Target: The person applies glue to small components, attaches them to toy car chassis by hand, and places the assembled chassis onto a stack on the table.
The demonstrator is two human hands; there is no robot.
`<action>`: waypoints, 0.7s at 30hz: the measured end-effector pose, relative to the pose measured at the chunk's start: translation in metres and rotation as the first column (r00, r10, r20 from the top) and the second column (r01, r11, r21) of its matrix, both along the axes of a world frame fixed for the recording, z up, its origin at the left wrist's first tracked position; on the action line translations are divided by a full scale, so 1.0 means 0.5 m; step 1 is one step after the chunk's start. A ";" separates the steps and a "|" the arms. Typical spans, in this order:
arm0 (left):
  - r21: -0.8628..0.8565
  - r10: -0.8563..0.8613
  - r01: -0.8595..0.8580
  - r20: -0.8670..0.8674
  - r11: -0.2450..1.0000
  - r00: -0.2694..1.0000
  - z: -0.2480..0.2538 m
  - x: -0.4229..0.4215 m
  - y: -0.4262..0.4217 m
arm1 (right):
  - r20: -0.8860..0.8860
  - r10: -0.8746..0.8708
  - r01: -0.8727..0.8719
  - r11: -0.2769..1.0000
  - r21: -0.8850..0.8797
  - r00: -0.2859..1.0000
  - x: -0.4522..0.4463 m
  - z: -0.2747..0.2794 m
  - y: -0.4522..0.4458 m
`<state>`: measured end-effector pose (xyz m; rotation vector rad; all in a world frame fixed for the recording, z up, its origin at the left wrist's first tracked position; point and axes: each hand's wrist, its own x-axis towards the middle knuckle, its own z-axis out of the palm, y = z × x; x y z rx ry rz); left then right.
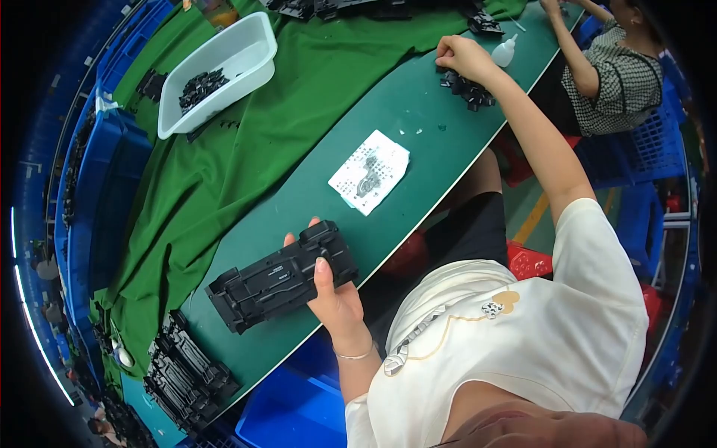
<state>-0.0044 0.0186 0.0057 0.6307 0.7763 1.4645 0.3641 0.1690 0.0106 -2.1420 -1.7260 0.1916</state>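
Observation:
A long black plastic chassis [261, 287] lies in my left hand [337, 302], thumb over its top face and fingers beneath and behind it. My right hand [464, 58] is at the far end of the green table, above a small pile of black parts [472, 93]. Its fingertips are pinched together, and whatever is between them is too small to make out. A white squeeze bottle [505, 52] stands just beside that hand. Between my two hands, a printed white paper [371, 172] with a dark smudge lies on the table.
A white tray [258, 67] with black parts rests on green cloth [246, 164]. Stacked black chassis [187, 373] sit at the table's near-left end. A blue bin [287, 411] is below the edge. Another person [616, 75] works at upper right.

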 end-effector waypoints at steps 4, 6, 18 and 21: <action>0.008 -0.010 0.011 -0.032 1.000 0.999 0.000 0.008 0.000 | 0.121 0.147 -0.165 0.974 0.155 0.982 0.012 -0.010 0.001; 0.015 -0.036 0.036 -0.022 0.999 0.999 -0.004 0.004 0.002 | 0.038 0.205 -0.208 0.936 0.283 0.978 -0.015 -0.004 -0.011; -0.046 -0.065 0.060 -0.097 0.997 0.993 -0.004 0.001 0.000 | -0.869 0.291 -0.381 0.915 0.131 0.400 -0.320 0.042 -0.202; 0.001 -0.054 0.055 -0.144 0.998 0.988 -0.011 0.003 0.000 | -0.872 0.263 -0.339 0.933 0.121 0.412 -0.342 0.039 -0.206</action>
